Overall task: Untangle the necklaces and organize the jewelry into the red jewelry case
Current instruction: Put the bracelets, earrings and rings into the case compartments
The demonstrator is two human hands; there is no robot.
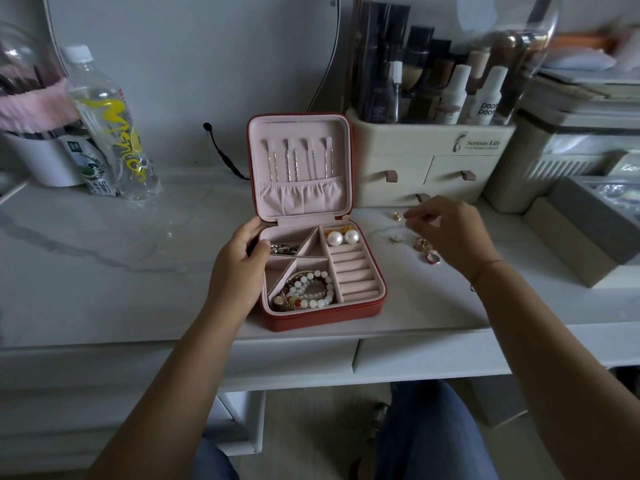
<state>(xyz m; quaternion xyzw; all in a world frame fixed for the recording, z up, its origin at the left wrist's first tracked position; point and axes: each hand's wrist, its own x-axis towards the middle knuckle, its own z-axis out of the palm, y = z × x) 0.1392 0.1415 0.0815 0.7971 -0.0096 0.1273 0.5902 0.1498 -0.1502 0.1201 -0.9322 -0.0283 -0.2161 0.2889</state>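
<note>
Your left hand (242, 258) grips the red jewelry case (322, 318); whether your right hand (450, 233) holds anything is unclear. Fingertip-pinch the light, slippery gold pieces (421, 244) on the right.

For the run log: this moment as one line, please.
left hand: grips red jewelry case wall | right hand: over loose jewelry on table, grasp unclear | case: open, bead bracelets inside
</note>
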